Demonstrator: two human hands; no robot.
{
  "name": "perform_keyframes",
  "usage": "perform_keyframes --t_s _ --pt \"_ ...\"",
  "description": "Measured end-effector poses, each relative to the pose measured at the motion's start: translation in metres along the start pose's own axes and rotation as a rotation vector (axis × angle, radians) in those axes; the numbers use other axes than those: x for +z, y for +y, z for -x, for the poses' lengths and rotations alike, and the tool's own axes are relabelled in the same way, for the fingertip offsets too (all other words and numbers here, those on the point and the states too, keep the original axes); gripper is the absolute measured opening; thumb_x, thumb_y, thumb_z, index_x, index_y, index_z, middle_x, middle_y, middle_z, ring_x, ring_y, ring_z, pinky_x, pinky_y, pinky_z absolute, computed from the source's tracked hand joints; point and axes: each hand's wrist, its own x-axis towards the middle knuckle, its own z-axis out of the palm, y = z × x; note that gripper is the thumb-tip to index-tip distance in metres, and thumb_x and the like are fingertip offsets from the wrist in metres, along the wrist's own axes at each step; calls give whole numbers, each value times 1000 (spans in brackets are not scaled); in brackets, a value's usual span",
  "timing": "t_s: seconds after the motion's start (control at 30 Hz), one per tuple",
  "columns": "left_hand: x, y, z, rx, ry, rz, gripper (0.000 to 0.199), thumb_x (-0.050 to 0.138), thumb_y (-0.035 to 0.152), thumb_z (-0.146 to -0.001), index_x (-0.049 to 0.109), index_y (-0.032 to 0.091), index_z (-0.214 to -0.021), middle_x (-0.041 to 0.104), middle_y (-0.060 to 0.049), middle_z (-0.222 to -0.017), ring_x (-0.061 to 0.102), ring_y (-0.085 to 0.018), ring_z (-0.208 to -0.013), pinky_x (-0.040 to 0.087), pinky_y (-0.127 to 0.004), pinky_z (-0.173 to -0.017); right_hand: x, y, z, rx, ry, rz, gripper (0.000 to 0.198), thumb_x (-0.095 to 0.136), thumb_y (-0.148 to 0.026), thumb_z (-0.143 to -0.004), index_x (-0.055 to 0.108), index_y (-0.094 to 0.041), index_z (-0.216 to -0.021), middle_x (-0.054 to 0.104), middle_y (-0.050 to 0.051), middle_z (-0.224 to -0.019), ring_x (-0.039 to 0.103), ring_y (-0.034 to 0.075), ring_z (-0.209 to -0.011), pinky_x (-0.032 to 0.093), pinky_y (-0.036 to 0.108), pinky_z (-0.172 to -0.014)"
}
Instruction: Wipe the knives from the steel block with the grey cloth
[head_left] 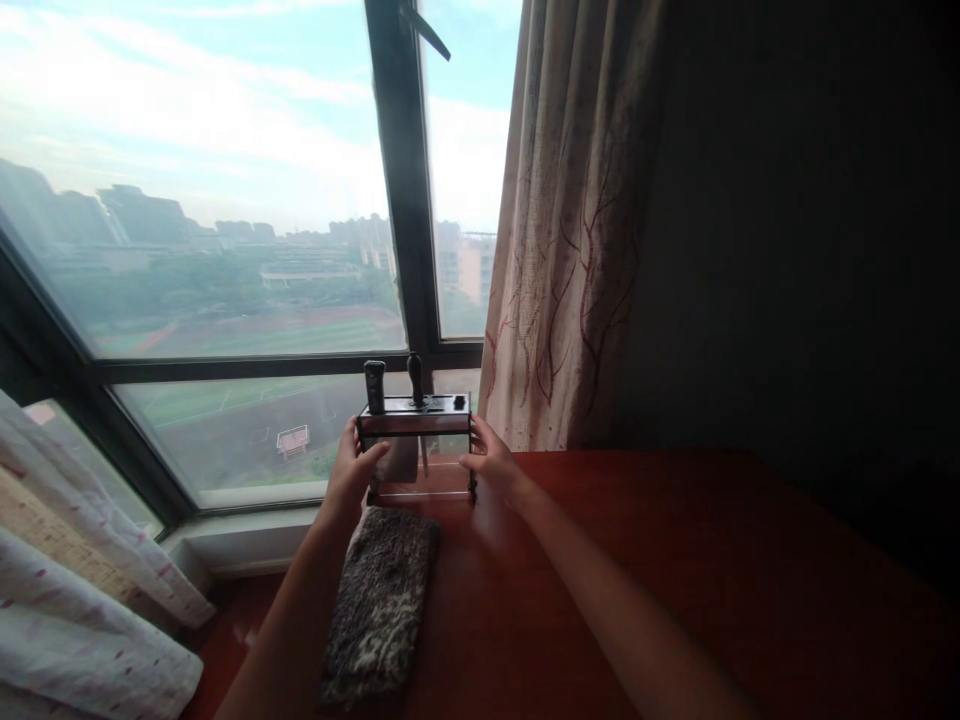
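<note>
A knife block [442, 424] with a dark frame and see-through sides stands upright at the far end of the red-brown table. Two black handles rise from its top: a broad knife handle [375, 387] on the left and a rounder handle [415, 380] near the middle. A wide blade [397, 462] and a thin rod hang inside. My left hand [352, 465] grips the block's left side, thumb across the front. On the right side, my right hand [491, 462] holds it with fingers around the edge. A folded grey-and-white fuzzy cloth [386, 600] lies in front, between my forearms.
The red-brown table [637, 560] stretches to the right, beside a dark wall [765, 260]. Behind the block are a framed window [247, 365] and a patterned curtain [559, 230]. Another curtain [82, 600] hangs at the lower left.
</note>
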Motion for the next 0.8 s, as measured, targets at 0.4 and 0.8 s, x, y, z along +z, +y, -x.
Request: perform_keyframes --t_s 0.4,0.8 --pt "-23 -45 66 255 -73 -1071 51 47 33 -83 50 13 -129 50 -20 -137 43 -32 -128 35 -47 -105 -28 37 40 114 153 -71 68 69 -24 -58 52 -22 -124 56 13 -128 58 26 -107 46 43 -92" --pt "8 -84 125 274 -264 -1436 46 38 32 -89 55 18 -130 48 -15 -143 37 -34 -133 22 -56 -107 -45 70 124 230 310 -160 48 70 -29 -60 59 -21 -106 67 10 -101 65 25 -85 53 39 -71"
